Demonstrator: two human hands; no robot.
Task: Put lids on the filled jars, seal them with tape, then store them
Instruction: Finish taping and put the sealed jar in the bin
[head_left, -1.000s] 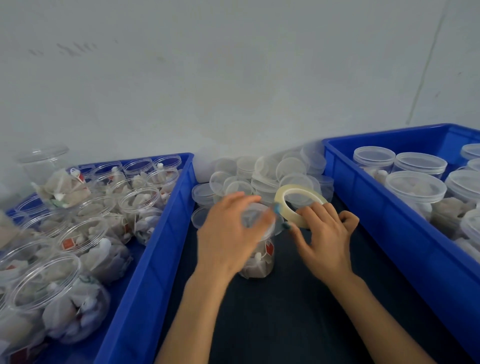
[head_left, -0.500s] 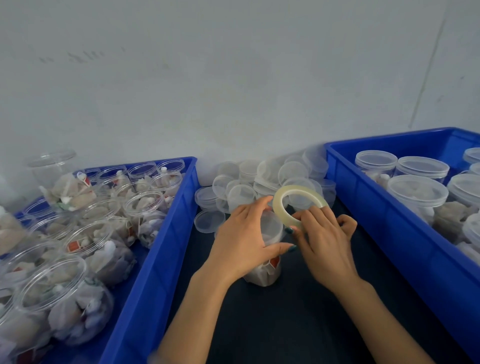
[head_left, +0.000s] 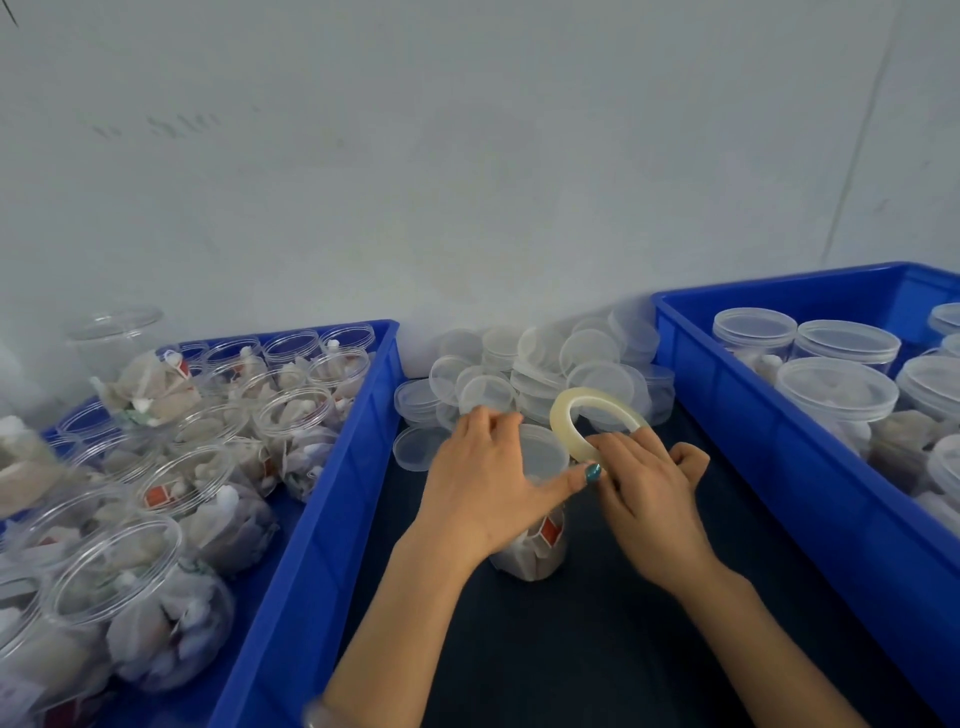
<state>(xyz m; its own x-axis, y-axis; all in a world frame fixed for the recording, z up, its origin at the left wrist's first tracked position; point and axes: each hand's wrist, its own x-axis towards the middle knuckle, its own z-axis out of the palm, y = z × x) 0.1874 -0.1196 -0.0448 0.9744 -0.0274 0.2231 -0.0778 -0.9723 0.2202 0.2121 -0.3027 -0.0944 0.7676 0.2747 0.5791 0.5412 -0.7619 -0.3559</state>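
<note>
A clear filled jar (head_left: 537, 551) with a translucent lid (head_left: 543, 452) stands on the dark table between two blue bins. My left hand (head_left: 485, 486) wraps around the jar's top, fingers on the far rim and thumb stretched along the near edge of the lid. My right hand (head_left: 644, 493) holds a roll of clear tape (head_left: 563, 421) upright at the jar's right side, its fingers pinching the roll's lower edge next to my left thumb. The jar's middle is hidden behind my hands.
A heap of loose lids (head_left: 550, 369) lies against the wall behind the jar. The left blue bin (head_left: 332, 493) holds several open filled jars. The right blue bin (head_left: 769, 431) holds several lidded jars. Dark table surface (head_left: 571, 649) stretches toward me.
My left hand has shifted around the jar's lid, thumb now stretched toward the tape. The tape roll has stayed at the jar's right rim in my right hand.
</note>
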